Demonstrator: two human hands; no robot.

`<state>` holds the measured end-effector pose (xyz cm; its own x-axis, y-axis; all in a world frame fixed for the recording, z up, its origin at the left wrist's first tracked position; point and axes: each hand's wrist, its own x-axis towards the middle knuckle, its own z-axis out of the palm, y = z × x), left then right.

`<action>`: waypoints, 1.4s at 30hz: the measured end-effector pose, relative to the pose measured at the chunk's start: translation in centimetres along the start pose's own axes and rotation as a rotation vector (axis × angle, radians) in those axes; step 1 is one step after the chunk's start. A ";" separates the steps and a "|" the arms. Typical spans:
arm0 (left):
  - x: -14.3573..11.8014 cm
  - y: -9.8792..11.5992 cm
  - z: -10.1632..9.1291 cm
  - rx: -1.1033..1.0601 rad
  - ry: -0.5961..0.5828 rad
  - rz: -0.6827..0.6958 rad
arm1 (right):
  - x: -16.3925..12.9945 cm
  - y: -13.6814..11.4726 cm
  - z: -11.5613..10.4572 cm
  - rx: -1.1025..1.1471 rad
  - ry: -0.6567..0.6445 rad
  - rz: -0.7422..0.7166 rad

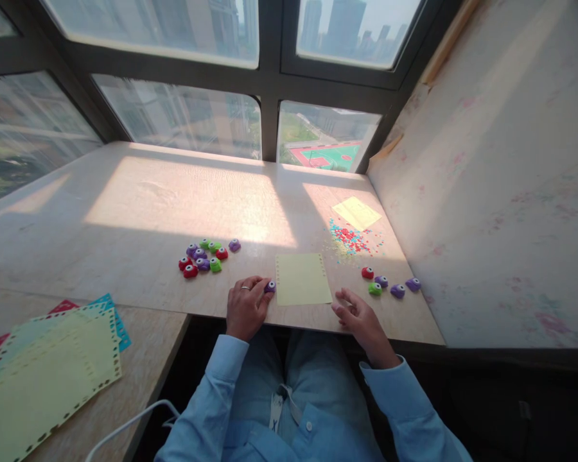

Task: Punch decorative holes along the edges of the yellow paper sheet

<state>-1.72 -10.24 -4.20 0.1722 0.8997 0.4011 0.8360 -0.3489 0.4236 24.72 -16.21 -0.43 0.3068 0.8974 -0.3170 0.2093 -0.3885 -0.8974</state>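
Note:
My left hand (248,306) is closed round a small purple paper punch (270,287) at the left edge of a pale yellow sheet (303,279). Whether the punch has the paper in its slot cannot be made out. Punched holes run down both side edges of the sheet, from its far corners partway toward me. Beside the near right corner is my right hand (359,317), its fingers loosely bent and apart, holding nothing.
Several red, green and purple punches (202,264) cluster at left; several more (375,289) lie at right. Behind those are confetti bits (349,239) and a small yellow paper (358,213). Punched coloured sheets (52,378) are stacked at left, near a white cable (135,417). Windows and a wall border the table.

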 end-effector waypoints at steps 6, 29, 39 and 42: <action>0.0 0.0 0.0 0.013 0.000 0.006 | -0.7 -1.9 1.7 0.367 -0.017 0.146; 0.3 -0.1 0.0 -0.058 -0.018 -0.071 | 5.6 -1.7 1.2 0.039 -0.137 -0.065; 1.1 0.9 -0.1 -0.104 0.022 -0.227 | 5.1 -1.2 1.0 0.151 -0.139 -0.040; 1.3 1.2 0.1 -0.148 0.063 -0.259 | 5.1 -1.2 1.0 0.163 -0.144 -0.043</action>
<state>-0.45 -9.51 -3.22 -0.0732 0.9473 0.3118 0.7619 -0.1486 0.6305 25.10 -10.92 -1.31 0.1626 0.9375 -0.3077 0.0626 -0.3210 -0.9450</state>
